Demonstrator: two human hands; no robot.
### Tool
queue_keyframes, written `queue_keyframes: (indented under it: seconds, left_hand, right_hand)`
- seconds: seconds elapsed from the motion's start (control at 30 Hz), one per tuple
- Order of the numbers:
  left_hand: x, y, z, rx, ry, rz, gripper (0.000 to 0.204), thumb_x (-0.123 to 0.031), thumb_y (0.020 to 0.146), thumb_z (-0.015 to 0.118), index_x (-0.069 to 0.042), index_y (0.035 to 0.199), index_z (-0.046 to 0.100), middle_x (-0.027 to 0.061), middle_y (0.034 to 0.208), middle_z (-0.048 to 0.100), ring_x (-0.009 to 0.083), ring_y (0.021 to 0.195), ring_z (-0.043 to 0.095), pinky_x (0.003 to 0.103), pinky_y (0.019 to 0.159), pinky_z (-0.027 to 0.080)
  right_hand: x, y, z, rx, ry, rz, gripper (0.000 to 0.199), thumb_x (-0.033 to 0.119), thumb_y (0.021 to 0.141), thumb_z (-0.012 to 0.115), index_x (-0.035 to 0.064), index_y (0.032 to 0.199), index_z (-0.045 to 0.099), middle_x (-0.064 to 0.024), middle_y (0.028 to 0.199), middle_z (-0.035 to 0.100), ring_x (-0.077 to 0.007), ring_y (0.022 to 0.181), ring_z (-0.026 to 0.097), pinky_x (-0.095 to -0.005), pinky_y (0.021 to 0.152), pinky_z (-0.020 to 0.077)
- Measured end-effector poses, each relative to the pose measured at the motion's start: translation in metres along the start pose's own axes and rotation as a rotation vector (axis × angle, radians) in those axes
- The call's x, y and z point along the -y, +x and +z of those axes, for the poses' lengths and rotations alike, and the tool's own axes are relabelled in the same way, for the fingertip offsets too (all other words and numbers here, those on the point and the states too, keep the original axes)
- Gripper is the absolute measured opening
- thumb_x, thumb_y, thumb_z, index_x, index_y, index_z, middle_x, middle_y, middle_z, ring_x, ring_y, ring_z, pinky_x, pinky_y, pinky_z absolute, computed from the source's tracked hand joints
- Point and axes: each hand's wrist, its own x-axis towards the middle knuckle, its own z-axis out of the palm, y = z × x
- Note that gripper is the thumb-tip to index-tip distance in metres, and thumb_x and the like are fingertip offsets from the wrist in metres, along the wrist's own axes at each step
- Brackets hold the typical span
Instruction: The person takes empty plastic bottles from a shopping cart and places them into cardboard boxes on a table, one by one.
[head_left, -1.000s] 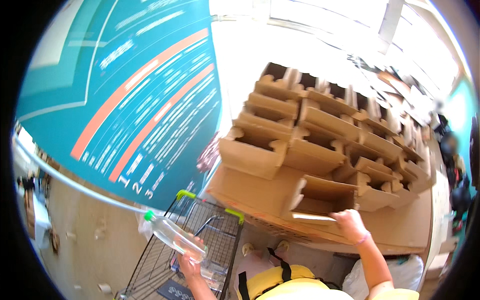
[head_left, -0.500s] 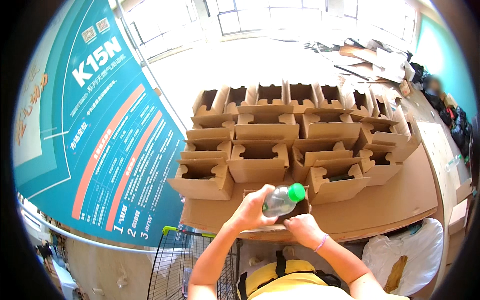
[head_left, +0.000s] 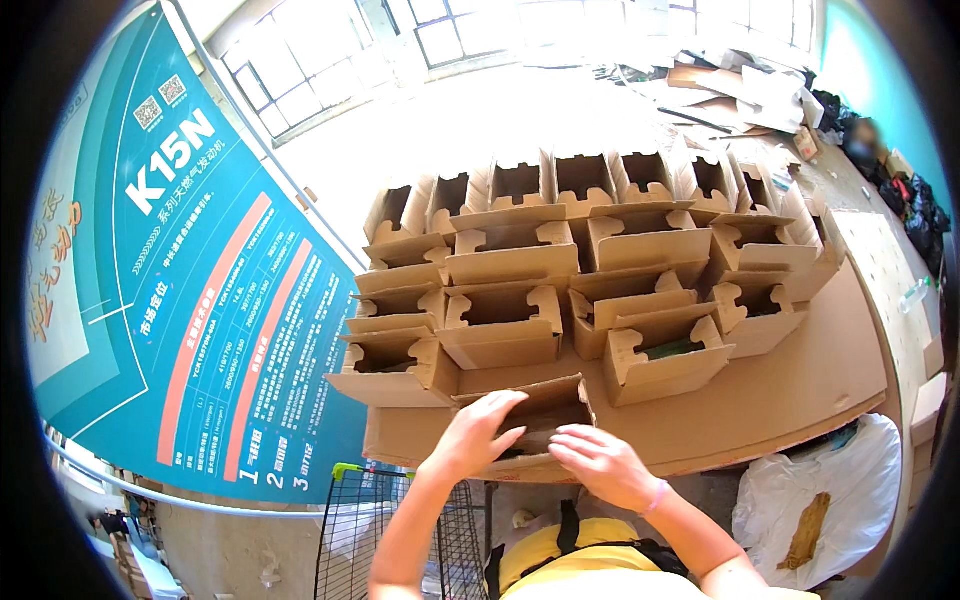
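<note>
An open cardboard box (head_left: 566, 392) stands at the table's near edge, right in front of me. At its left side is my left hand (head_left: 474, 434), open, its thumb and fingers apart over the opening with nothing between them. My right hand (head_left: 606, 462) lies over the near right rim, fingers stretched out and holding nothing. Inside the box it is dark, and my hands cover part of the opening, so I cannot make out its contents. Beyond it stand rows of similar open boxes (head_left: 505, 338); one of them, the box to the right (head_left: 665, 375), has something greenish inside.
The boxes rest on a cardboard-covered table (head_left: 800, 400). A tall teal banner (head_left: 215, 300) leans along the left. Below it is a black wire cart (head_left: 375, 530) with a green corner. A white sack (head_left: 815, 500) sits at the lower right, and scrap cardboard (head_left: 730, 95) is piled far right.
The clear plastic bottle with a green cap has left my left hand and is out of sight. That hand has opened beside the box; my right hand's curled fingers have straightened.
</note>
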Motion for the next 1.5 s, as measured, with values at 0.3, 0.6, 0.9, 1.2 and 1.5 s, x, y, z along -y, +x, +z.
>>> queue_keyframes:
  seconds: [0.3, 0.6, 0.9, 1.2, 1.5]
  left_hand:
    - [0.006, -0.098, 0.032, -0.296, -0.357, -0.435, 0.053, -0.022, 0.075, 0.082, -0.003, 0.120, 0.061, 0.0206, 0.128, 0.060, 0.0354, 0.121, 0.057, 0.042, 0.102, 0.044]
    - [0.008, -0.043, 0.012, -0.436, 0.317, -0.201, 0.050, -0.018, 0.073, 0.081, -0.002, 0.118, 0.063, 0.0166, 0.132, 0.056, 0.0317, 0.132, 0.045, 0.046, 0.115, 0.030]
    - [0.015, -0.047, 0.017, 0.155, 0.339, -0.140, 0.100, -0.039, 0.060, 0.088, -0.018, 0.146, 0.041, 0.0171, 0.155, 0.026, 0.0437, 0.143, 0.020, 0.056, 0.113, 0.029]
    - [0.041, -0.046, 0.041, 0.044, 0.469, -0.061, 0.103, -0.027, 0.057, 0.088, -0.018, 0.147, 0.038, 0.0208, 0.141, 0.036, 0.0420, 0.130, 0.035, 0.054, 0.100, 0.041]
    - [0.071, 0.022, 0.049, 0.029, 0.522, 0.028, 0.104, -0.028, 0.060, 0.088, -0.018, 0.148, 0.035, 0.0193, 0.146, 0.032, 0.0409, 0.134, 0.031, 0.052, 0.099, 0.038]
  right_hand:
    - [-0.017, -0.030, 0.025, -0.025, 0.218, 0.334, 0.043, 0.019, 0.080, 0.075, 0.0006, 0.117, 0.061, -0.0158, 0.123, 0.063, -0.0340, 0.120, 0.055, -0.0410, 0.103, 0.0442]
    - [-0.021, -0.014, 0.064, -0.304, 0.212, 0.585, 0.061, 0.008, 0.082, 0.068, -0.0009, 0.138, 0.045, -0.0214, 0.139, 0.050, -0.0361, 0.128, 0.050, -0.0389, 0.107, 0.0393]
    - [-0.035, -0.036, 0.073, -0.151, 0.276, 0.756, 0.059, 0.031, 0.093, 0.058, -0.0027, 0.139, 0.043, -0.0288, 0.114, 0.061, -0.0400, 0.109, 0.061, -0.0425, 0.093, 0.0485]
    - [-0.025, -0.016, 0.058, -0.067, 0.523, 1.013, 0.050, 0.040, 0.095, 0.054, 0.0001, 0.125, 0.054, -0.0213, 0.070, 0.065, -0.0393, 0.070, 0.067, -0.0452, 0.065, 0.0536]
    - [-0.059, -0.027, 0.075, -0.296, 0.294, 0.835, 0.048, 0.027, 0.093, 0.060, -0.0035, 0.129, 0.051, -0.0262, 0.099, 0.067, -0.0419, 0.092, 0.065, -0.0416, 0.081, 0.0522]
